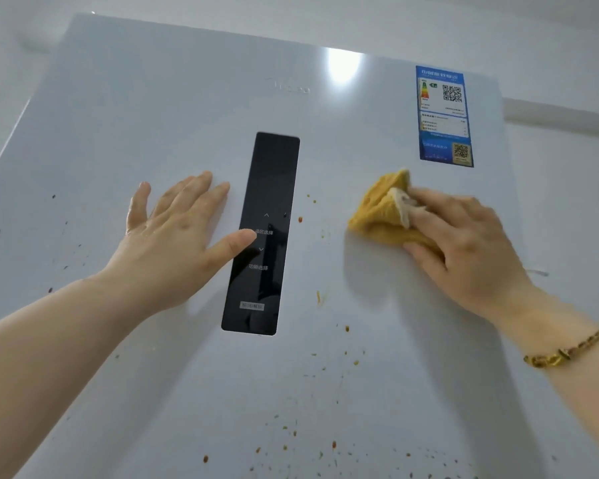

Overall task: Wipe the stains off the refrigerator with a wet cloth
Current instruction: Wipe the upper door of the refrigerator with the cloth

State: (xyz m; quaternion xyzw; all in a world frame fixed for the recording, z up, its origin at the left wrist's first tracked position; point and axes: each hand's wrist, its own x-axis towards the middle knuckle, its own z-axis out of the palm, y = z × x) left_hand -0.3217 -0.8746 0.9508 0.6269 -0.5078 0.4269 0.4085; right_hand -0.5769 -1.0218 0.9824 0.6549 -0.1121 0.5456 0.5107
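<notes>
Against the pale, glossy front of the refrigerator (146, 108) the left hand (173, 233) lies flat, fingers straight and slightly fanned, palm on the door. Its thumb tip reaches the left edge of the tall black control panel (270, 174) set upright in the middle of the door. Right of that panel, the right hand (464, 243) presses a bunched yellow cloth (377, 212) onto the surface, with its fingers laid over the top folds and its thumb tucked against the lower edge, so the cloth is held between them. A beaded bracelet (567, 350) circles that wrist. Orange-brown stains (300, 219) dot the strip between panel and cloth, and many more are scattered below the panel toward the bottom right. A few darker specks sit on the far left of the door, beyond the left hand. Just above the cloth, near the upper right corner, a blue and white label (443, 115) with square codes is stuck to the door. A faint logo (287, 86) above the panel is probably lettering, too pale to read.
</notes>
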